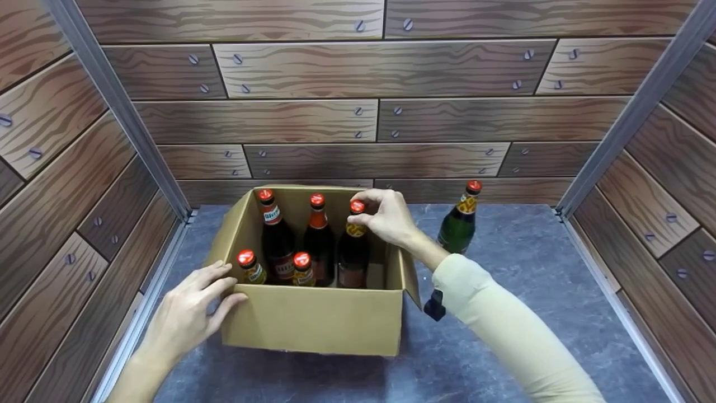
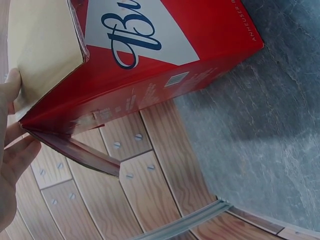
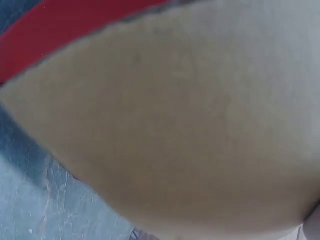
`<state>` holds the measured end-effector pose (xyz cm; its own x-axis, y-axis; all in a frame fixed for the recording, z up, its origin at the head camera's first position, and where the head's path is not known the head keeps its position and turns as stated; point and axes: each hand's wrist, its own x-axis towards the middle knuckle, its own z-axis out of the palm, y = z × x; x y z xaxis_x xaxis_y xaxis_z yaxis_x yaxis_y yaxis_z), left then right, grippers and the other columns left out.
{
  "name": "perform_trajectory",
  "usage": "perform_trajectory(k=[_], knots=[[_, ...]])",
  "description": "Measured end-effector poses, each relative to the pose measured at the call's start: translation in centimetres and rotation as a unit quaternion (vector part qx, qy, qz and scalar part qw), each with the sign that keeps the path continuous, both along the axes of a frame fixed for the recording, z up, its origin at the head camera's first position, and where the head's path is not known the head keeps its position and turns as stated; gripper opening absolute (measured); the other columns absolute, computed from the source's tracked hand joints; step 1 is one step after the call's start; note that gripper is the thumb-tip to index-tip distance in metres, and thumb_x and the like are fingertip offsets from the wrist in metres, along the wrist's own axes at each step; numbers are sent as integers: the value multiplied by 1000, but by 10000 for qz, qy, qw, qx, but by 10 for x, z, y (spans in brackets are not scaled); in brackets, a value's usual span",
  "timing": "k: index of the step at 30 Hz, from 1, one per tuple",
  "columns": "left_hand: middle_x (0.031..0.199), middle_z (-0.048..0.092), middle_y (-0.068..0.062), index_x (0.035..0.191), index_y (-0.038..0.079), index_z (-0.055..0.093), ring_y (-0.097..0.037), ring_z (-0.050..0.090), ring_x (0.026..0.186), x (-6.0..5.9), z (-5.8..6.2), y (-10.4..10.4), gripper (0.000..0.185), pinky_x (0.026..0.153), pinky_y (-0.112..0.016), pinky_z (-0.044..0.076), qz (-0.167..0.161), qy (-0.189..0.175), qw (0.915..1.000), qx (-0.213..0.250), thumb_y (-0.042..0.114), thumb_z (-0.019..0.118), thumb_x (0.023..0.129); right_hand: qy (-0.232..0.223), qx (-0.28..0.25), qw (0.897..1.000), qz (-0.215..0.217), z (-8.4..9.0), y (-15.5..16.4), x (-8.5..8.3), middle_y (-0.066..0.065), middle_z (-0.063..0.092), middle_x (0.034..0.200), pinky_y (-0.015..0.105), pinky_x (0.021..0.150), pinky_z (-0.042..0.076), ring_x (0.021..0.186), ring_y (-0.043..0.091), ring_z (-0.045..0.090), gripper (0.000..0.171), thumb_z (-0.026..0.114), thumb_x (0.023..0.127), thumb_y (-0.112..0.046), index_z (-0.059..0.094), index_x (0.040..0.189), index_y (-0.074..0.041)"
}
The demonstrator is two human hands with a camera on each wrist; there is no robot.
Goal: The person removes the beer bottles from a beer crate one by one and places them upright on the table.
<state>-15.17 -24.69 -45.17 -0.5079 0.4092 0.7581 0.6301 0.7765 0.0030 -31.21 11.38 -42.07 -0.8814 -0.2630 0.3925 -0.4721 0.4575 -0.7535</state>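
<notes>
A cardboard box (image 1: 313, 322), tan inside and red and white outside in the left wrist view, stands with its flaps folded out. My right hand (image 1: 386, 215) pinches the red-capped neck of a dark beer bottle (image 1: 353, 252), upright inside at the box's right. To its left, inside, are a red-necked bottle (image 1: 319, 240), a taller bottle (image 1: 277, 240) and two bottles low at the front wall, only their tops showing. My left hand (image 1: 187, 308) touches the near left corner, thumb on the front flap, fingers by the side flap. A flap (image 3: 165, 125) hides the right hand in the right wrist view.
A green bottle (image 1: 458, 224) with a red cap stands upright on the grey surface (image 1: 531, 280), right of the box. Wood-patterned walls (image 1: 358, 120) and metal rails (image 1: 609, 112) border the surface. A small black device (image 1: 434, 305) sits below my right wrist.
</notes>
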Motion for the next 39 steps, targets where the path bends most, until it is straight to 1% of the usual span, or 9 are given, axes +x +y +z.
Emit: perform_trajectory(k=[6, 10, 14, 18, 21, 26, 30, 34, 39], knots=[[110, 80, -17, 97, 5, 80, -37, 77, 104, 0, 0, 1, 57, 86, -48, 64, -22, 1, 10000, 62, 55, 53, 106, -199, -376, 9991, 19, 3, 3, 3, 11, 80, 96, 15, 71, 53, 78, 6, 65, 27, 92, 77, -8, 81, 101, -4], [110, 80, -17, 97, 5, 81, -37, 77, 104, 0, 0, 1, 58, 87, -49, 64, -18, 20, 10000, 95, 55, 53, 106, -223, -373, 9990, 87, 6, 5, 7, 10, 80, 95, 15, 71, 53, 78, 7, 66, 26, 92, 78, -10, 81, 101, -5], [110, 80, -17, 97, 5, 80, -37, 77, 104, -1, -1, 1, 58, 86, -49, 64, -27, 63, 9999, 113, 55, 52, 106, -183, -327, 9993, 44, 9, 8, 11, 8, 79, 92, 15, 69, 53, 77, 7, 65, 26, 92, 77, -9, 81, 101, -7], [109, 80, -17, 97, 6, 80, -37, 77, 104, -1, -1, 1, 58, 86, -49, 64, -41, 78, 9999, 130, 55, 53, 106, 30, -444, 9990, -75, 16, 11, 12, 11, 80, 94, 14, 70, 53, 79, 9, 67, 28, 93, 76, -7, 81, 101, -5], [109, 80, -17, 97, 6, 80, -37, 77, 104, -1, -1, 1, 57, 85, -49, 64, -33, 72, 9999, 119, 55, 53, 106, 218, -420, 9988, -152, 28, 14, 14, 11, 81, 97, 14, 72, 53, 82, 11, 67, 28, 93, 76, -7, 82, 101, -5], [108, 80, -18, 97, 5, 80, -38, 77, 104, 0, 1, 0, 57, 83, -49, 66, 2, -7, 10000, 29, 54, 53, 106, 331, -295, 9987, -247, 54, 21, 19, 10, 81, 99, 13, 70, 54, 82, 12, 68, 26, 92, 78, -9, 82, 102, -7], [108, 80, -17, 97, 6, 80, -38, 77, 103, 1, 0, 0, 57, 84, -49, 66, 19, 0, 10000, 17, 55, 53, 106, 477, -154, 9983, -290, 73, 26, 22, 10, 82, 100, 14, 77, 52, 87, 13, 69, 26, 92, 79, -11, 82, 103, -7], [108, 80, -17, 97, 6, 80, -38, 77, 103, 1, 0, 1, 57, 85, -49, 65, 17, 28, 10000, 7, 55, 53, 106, 556, -104, 9980, -269, 91, 31, 24, 10, 82, 101, 16, 81, 53, 91, 15, 71, 26, 91, 79, -11, 82, 103, -7], [108, 80, -18, 97, 5, 80, -38, 77, 103, 0, 0, 2, 58, 84, -49, 65, -23, 48, 10000, 48, 55, 53, 106, 486, -156, 9984, -245, 114, 35, 26, 11, 82, 100, 15, 74, 58, 83, 10, 71, 25, 90, 81, -8, 82, 104, -6]])
